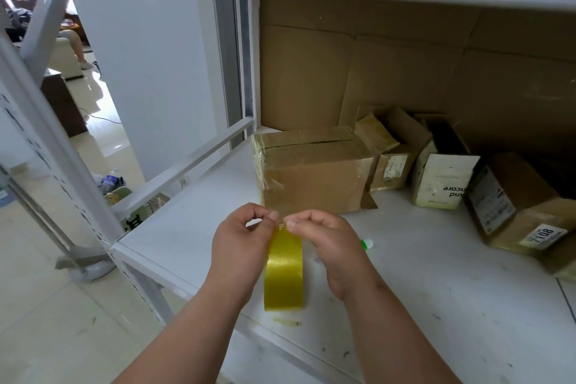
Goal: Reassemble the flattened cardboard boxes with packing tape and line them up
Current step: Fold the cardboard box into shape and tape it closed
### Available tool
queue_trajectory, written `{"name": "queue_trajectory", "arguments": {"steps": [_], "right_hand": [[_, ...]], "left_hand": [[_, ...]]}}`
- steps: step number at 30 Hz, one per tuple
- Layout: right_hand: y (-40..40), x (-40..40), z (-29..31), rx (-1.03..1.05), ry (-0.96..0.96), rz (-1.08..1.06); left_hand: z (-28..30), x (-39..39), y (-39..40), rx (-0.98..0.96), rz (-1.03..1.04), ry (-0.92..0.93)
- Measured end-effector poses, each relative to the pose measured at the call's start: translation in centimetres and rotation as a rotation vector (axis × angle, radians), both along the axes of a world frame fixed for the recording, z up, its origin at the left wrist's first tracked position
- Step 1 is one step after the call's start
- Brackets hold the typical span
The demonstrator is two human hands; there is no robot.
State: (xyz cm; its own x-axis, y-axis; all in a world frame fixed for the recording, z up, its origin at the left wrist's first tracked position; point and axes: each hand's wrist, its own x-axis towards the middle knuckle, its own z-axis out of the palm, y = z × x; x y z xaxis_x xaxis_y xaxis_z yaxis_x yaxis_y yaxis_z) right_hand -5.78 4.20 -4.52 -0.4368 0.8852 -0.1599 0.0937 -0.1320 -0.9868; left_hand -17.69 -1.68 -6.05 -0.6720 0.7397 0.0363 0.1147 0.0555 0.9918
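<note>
A white metal shelf point(436, 305) is carrying a row of boxes along its back. A taped-up brown cardboard box point(314, 174) is sitting nearest the person, directly behind the hands. To its right a smaller brown carton with open flaps point(392, 159) is standing just beside it, then a white-fronted carton with upside-down lettering point(442, 181), then a tilted brown box with a printed label reading 7108 point(523, 206) near the right edge. Large flat sheets of brown cardboard point(405, 65) are leaning behind them all. A small green-and-white object point(367, 243) is lying on the shelf just right of the right hand; what it is cannot be told. Past the white shelf upright point(56, 146) on the left, a tiled floor point(46, 305) is showing.

The yellowish roll of packing tape point(283, 271) is standing on edge above the shelf's front part, between the two wrists. The left hand point(243, 246) is curling over the roll's top left, its fingers bent and pinching at the top edge. The right hand point(327, 243) is pinching the tape's top edge between thumb and forefinger, meeting the left fingertips there. Both hands are closing on the roll from either side.
</note>
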Motion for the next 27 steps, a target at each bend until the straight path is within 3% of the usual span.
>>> {"name": "queue_trajectory", "arguments": {"steps": [10, 13, 16, 20, 23, 27], "right_hand": [[0.3, -0.6, 0.4, 0.187, -0.207, -0.116], [0.5, -0.3, 1.1, 0.243, -0.217, -0.066], [0.9, 0.4, 1.4, 0.236, -0.186, -0.076], [1.4, 0.7, 1.5, 0.203, -0.158, -0.090], [1.7, 0.7, 1.7, 0.171, -0.140, -0.059], [2.5, 1.0, 1.4, 0.174, -0.143, -0.078]], "left_hand": [[0.5, 0.0, 0.4, 0.003, 0.026, 0.199], [1.3, -1.2, 0.6, 0.100, 0.057, 0.152], [2.6, -3.2, 1.5, 0.061, 0.122, 0.400], [4.1, -4.6, 4.1, -0.107, 0.005, 0.666], [3.2, -5.6, 5.5, -0.239, -0.117, 0.774], [2.1, -6.6, 5.9, -0.202, -0.207, 0.828]]}}
